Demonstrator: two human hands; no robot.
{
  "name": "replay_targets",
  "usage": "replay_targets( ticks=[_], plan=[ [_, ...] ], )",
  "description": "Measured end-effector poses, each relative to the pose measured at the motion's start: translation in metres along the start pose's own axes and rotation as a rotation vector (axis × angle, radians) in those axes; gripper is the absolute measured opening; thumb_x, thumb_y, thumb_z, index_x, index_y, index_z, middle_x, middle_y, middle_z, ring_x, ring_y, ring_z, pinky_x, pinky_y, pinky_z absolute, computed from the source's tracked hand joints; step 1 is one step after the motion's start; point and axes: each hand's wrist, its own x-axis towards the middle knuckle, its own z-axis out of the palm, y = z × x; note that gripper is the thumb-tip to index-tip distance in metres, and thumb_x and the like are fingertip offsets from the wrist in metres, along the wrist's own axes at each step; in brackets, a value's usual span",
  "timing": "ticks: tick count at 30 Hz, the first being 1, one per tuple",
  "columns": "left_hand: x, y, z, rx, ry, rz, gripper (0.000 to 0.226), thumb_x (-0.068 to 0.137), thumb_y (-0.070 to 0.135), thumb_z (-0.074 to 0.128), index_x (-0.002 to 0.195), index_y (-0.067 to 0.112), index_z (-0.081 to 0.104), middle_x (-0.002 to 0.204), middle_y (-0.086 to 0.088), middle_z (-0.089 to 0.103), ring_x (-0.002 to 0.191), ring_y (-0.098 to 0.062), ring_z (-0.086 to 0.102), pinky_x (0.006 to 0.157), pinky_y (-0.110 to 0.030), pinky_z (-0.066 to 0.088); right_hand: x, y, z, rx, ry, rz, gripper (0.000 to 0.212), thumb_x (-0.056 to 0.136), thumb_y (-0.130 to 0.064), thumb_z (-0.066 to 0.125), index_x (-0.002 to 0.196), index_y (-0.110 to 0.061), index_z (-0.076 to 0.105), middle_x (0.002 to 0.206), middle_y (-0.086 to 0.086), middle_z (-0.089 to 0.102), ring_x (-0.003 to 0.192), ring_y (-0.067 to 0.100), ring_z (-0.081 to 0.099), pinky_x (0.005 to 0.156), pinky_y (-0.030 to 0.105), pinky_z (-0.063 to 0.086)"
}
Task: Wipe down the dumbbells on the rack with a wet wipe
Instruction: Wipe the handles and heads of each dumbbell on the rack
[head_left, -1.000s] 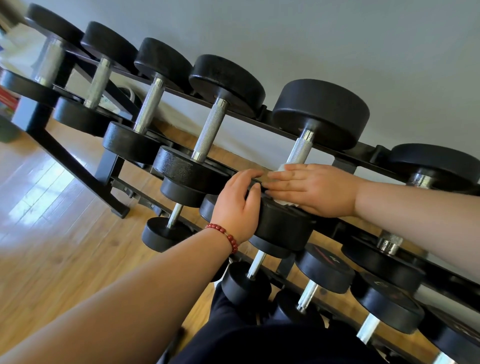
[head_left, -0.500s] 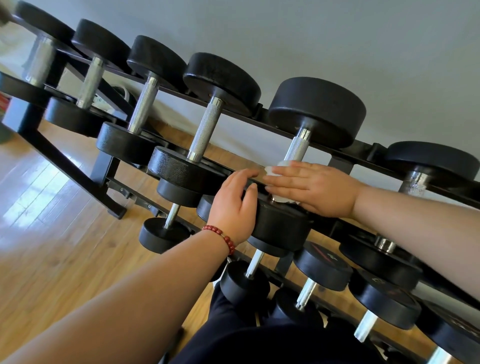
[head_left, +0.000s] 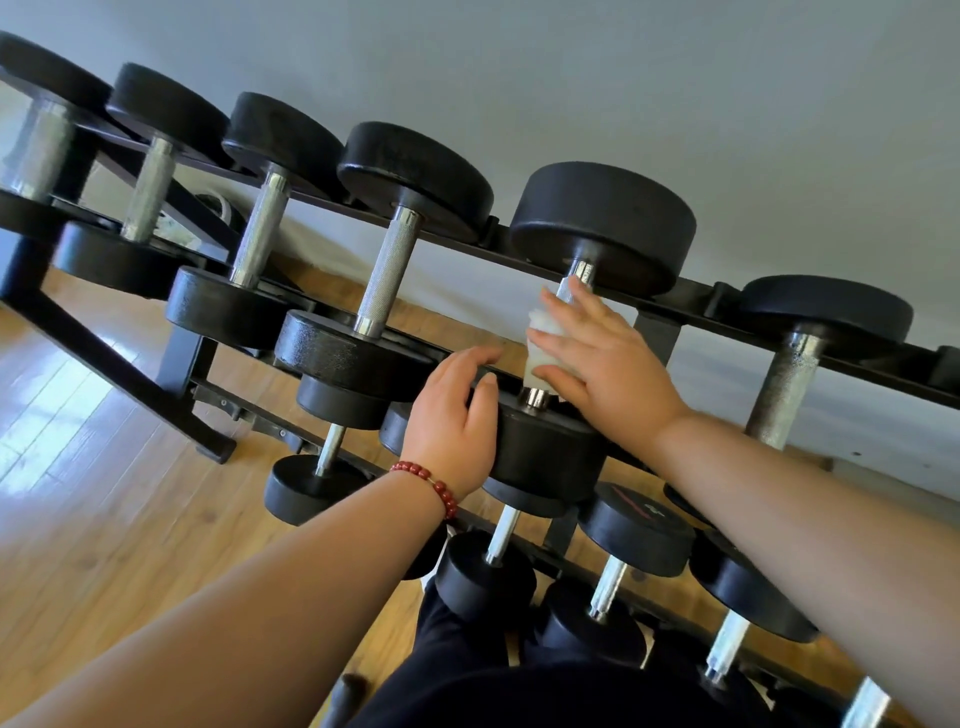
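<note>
A dumbbell on the rack, handle being wiped.
The right hand curls its grip round the wet wipe on the handle; the left hand clasps the near head.

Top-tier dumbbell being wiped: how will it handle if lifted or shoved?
Probably heavy: the dumbbell has thick, wide black heads. Round heads could roll on a floor, but resting across the rack rails it should stay put. Its metal handle under the wet wipe may feel slick while damp.

My white wet wipe wraps the chrome handle of a black dumbbell lying across the top tier of the black rack.
</note>
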Motion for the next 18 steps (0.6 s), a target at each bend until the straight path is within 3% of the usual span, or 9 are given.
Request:
replay_targets(
  ticks=[2,4,9,15,18],
  plan=[
    [0.001,0.000,0.000,-0.002,-0.010,-0.003,0.034,0.102,0.018,0.038,0.130,0.022,0.055,0.120,0.017,0.049,0.119,-0.002,0.044,0.099,-0.020,0.030,0.000,-0.008,-0.004,0.005,0.124,0.166,0.044,0.081,-0.034,0.075,0.119,-0.014,0.064,0.132,0.012,0.053,0.127,0.025,0.036,0.101,0.043,0.036],
    [0.001,-0.001,0.000,-0.001,-0.015,-0.007,0.034,0.101,0.019,0.038,0.130,0.023,0.055,0.119,0.017,0.049,0.119,-0.002,0.044,0.098,-0.020,0.031,0.001,-0.019,-0.009,0.021,0.189,0.309,0.047,0.074,-0.037,0.080,0.108,-0.012,0.060,0.110,0.008,0.053,0.105,0.025,0.044,0.086,0.034,0.036],
    [0.001,-0.001,0.000,-0.006,-0.007,0.003,0.034,0.101,0.017,0.039,0.130,0.021,0.056,0.120,0.016,0.050,0.119,-0.004,0.045,0.101,-0.022,0.033,0.001,-0.033,-0.011,0.131,0.063,0.568,0.043,0.083,-0.045,0.072,0.108,-0.015,0.053,0.100,-0.005,0.049,0.086,0.010,0.046,0.058,0.012,0.028],
    [0.001,-0.002,-0.001,0.001,-0.019,0.005,0.034,0.101,0.018,0.038,0.130,0.020,0.056,0.121,0.013,0.052,0.121,-0.007,0.046,0.103,-0.025,0.034,0.009,-0.039,-0.012,0.384,0.104,0.859,0.048,0.084,-0.039,0.073,0.123,-0.014,0.058,0.106,-0.003,0.068,0.088,0.006,0.058,0.063,0.009,0.038],
    [0.001,-0.002,0.000,-0.009,-0.020,0.005,0.036,0.101,0.023,0.035,0.130,0.021,0.056,0.127,0.008,0.055,0.123,-0.009,0.046,0.106,-0.029,0.035,0.015,-0.038,-0.005,0.729,0.131,1.068,0.045,0.083,-0.031,0.076,0.121,-0.013,0.063,0.107,0.000,0.070,0.096,0.015,0.067,0.083,0.032,0.057]
  ],
)
